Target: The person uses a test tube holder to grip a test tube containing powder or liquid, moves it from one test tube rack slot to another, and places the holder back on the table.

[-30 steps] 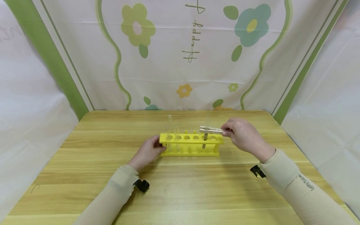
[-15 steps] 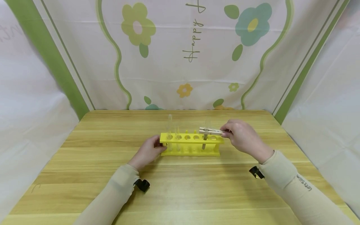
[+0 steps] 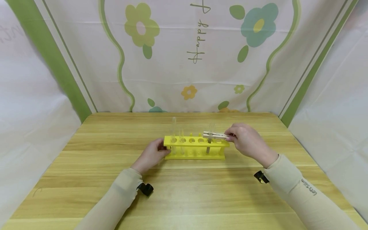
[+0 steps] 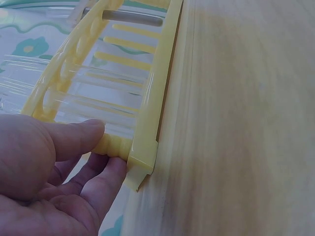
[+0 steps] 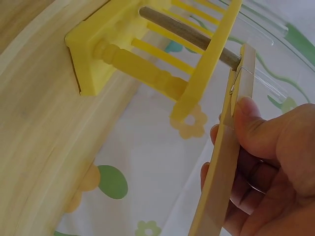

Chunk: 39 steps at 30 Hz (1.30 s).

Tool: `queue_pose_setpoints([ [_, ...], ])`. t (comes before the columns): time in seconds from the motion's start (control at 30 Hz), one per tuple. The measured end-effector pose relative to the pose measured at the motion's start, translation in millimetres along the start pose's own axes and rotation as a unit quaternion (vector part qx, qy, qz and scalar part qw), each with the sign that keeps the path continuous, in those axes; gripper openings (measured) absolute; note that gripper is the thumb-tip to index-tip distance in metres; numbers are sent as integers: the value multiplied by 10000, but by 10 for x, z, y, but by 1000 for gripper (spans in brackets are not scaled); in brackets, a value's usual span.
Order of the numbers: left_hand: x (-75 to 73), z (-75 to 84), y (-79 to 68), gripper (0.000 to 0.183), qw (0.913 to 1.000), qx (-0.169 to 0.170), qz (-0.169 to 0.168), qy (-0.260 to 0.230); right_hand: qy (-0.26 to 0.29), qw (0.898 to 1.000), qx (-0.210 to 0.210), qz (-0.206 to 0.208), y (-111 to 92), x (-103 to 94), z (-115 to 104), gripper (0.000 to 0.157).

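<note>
A yellow test tube rack [image 3: 195,157] stands on the wooden table. My left hand [image 3: 150,156] grips its left end post [image 4: 115,145], thumb on one side and fingers on the other. Two clear, empty-looking test tubes [image 3: 173,127] stand in the left holes. Toward the right, a test tube with grey-brown contents [image 3: 208,149] passes down through a hole. A wooden test tube clamp [image 3: 215,135] is closed around that tube above the rack's top plate. My right hand [image 3: 249,142] pinches the clamp between thumb and fingers, as the right wrist view shows.
Wooden tabletop [image 3: 184,198] surrounds the rack. A flower-printed cloth [image 3: 178,73] hangs behind the table, and pale cloth sides rise at left and right. Each wrist carries a small black camera mount [image 3: 146,189].
My right hand has shifted slightly left and down with the clamp, and the filled tube sits a little lower in the rack. The left hand keeps its grip.
</note>
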<state>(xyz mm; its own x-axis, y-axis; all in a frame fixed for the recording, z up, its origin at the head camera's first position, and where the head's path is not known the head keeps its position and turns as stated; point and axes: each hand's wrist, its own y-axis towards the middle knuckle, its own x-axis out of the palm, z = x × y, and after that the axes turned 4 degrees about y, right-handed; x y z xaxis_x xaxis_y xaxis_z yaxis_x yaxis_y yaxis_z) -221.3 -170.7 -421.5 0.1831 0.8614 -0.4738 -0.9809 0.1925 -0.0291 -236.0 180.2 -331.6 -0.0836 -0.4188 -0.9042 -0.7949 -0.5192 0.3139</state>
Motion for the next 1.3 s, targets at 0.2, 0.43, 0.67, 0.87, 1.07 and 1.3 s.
queue_pose_setpoints([
  [0.2,5,-1,5,31,10000,-2,5,-18,8,10000,58,-72,-1,28,13,9],
  [0.43,8,5,5,32,10000,-7,4,-90,-26,10000,50,-51,-4,45,20,9],
  [0.67,12,7,0,32,10000,-31,26,-69,-34,10000,-2,-34,-8,54,29,9],
  [0.87,14,4,8,33,10000,-22,48,-56,-88,9999,-21,-45,-12,57,30,9],
  [1.07,12,7,5,33,9999,-22,32,-100,-205,9997,-95,66,-14,68,8,10],
  [1.3,16,15,4,32,9999,-18,41,-93,-332,9991,-157,205,-11,79,-6,10],
])
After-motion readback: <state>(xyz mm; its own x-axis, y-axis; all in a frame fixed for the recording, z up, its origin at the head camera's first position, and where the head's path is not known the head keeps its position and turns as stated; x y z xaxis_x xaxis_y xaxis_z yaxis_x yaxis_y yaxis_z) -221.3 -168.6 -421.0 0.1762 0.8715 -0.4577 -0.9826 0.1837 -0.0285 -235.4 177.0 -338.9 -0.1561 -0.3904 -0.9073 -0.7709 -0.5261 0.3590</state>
